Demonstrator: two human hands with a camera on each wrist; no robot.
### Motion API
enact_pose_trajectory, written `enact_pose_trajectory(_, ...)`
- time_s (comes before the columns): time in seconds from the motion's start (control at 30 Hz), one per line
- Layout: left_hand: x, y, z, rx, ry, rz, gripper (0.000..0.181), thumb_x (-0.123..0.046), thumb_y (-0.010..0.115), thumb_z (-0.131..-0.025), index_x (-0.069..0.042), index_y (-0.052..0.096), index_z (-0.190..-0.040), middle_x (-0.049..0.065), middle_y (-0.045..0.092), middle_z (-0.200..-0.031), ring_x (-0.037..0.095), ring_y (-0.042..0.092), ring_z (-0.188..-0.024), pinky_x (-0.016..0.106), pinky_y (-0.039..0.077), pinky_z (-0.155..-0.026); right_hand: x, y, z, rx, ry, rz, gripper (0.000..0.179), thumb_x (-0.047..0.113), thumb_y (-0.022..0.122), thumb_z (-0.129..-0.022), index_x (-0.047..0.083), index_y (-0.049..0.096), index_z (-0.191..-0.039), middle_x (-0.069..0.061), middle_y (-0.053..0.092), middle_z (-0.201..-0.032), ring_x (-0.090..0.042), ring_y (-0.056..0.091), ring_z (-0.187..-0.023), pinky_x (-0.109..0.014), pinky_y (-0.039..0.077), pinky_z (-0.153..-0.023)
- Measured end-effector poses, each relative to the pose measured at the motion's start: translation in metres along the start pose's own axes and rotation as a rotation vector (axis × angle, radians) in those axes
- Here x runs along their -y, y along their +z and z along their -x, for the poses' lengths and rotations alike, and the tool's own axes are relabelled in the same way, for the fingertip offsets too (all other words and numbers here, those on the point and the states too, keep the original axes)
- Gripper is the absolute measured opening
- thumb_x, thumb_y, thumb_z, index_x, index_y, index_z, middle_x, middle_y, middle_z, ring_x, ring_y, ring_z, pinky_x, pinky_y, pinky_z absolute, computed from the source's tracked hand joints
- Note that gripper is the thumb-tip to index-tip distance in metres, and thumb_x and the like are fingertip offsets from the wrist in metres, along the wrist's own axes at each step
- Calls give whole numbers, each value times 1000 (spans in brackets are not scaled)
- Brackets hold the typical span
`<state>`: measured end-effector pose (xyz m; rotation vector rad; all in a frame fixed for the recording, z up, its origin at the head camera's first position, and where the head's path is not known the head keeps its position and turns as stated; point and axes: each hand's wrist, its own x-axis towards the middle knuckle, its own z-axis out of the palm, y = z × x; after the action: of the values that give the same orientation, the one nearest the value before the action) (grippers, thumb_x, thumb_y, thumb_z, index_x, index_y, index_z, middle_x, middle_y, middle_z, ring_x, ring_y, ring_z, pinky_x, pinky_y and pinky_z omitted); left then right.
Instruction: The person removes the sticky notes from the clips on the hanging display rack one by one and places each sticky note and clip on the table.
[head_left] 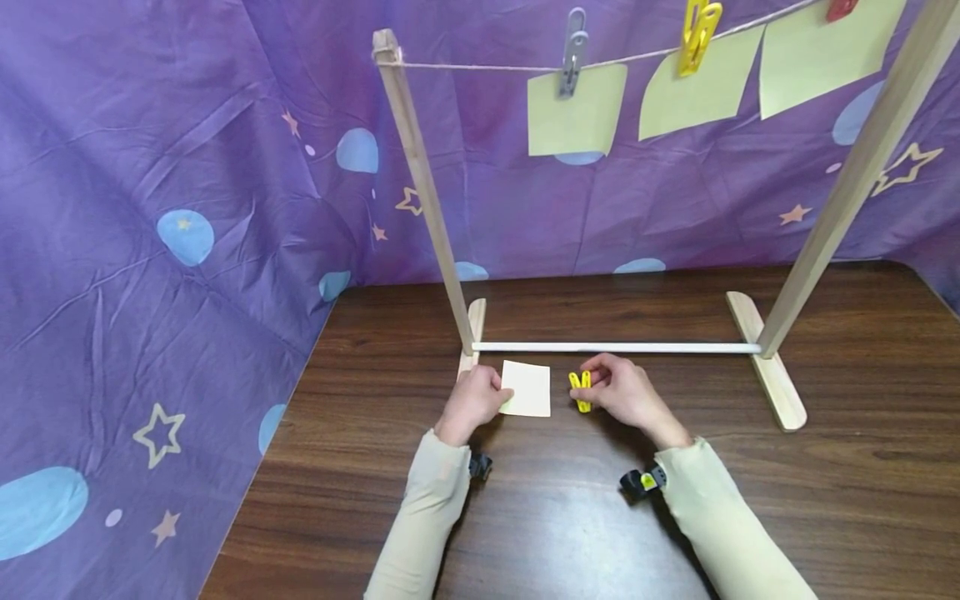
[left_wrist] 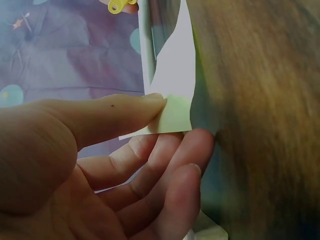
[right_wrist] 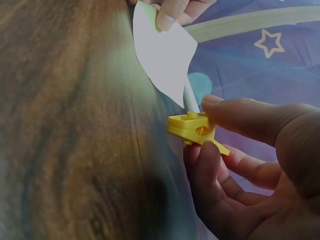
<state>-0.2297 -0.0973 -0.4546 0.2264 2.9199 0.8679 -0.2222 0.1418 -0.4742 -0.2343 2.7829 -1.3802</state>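
Observation:
My left hand (head_left: 476,400) pinches a pale yellow sticky note (head_left: 531,390) by its left edge, thumb on top and fingers beneath. In the left wrist view the note (left_wrist: 175,75) bends slightly and stands away from the tabletop. To the right, my right hand (head_left: 626,392) holds a yellow clothespin (head_left: 581,392) between thumb and fingers. Seen from the right wrist, the clothespin (right_wrist: 192,127) points toward the note, and a small gap separates them. Both hands are just in front of the stand's white bar (head_left: 615,347).
A wooden stand with a left post (head_left: 423,183) and right post (head_left: 855,183) carries a string (head_left: 480,67). Three notes hang there, under a grey clothespin (head_left: 573,54), a yellow one (head_left: 699,37) and a red one (head_left: 842,8). Purple cloth (head_left: 225,167) covers the back and left.

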Motion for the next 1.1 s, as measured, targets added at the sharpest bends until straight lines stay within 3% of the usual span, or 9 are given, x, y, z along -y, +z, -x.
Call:
enact_pose_trajectory(0.37,1,-1,0,-13,17,-59,23,-19,72,-80,-8,59,-64,4,60,-65,17,51,-61,29,46,-60,-3,3,-1,17,24,27,42,24,81,-75,0,63,-105,-8,67,-84,-12,60,-68,-28,49,-63)
enact_pose_trajectory(0.87,3,-2,1,-15,-10,-87,22,-16,77,-76,-8,58,-67,8,64,-72,25,59,-71,35,50,-68,-3,4,-1,25,47,3,43,23,81,-76,-2,63,-106,-9,67,-83,-12,60,-65,-27,51,-61)
enact_pose_trajectory(1.1,5,-2,1,-22,-6,-85,18,-15,77,-75,-6,60,-74,13,68,-80,28,61,-75,38,52,-71,-4,2,-2,6,49,50,44,24,80,-76,-2,63,-107,-9,66,-83,-13,59,-68,-27,48,-63)
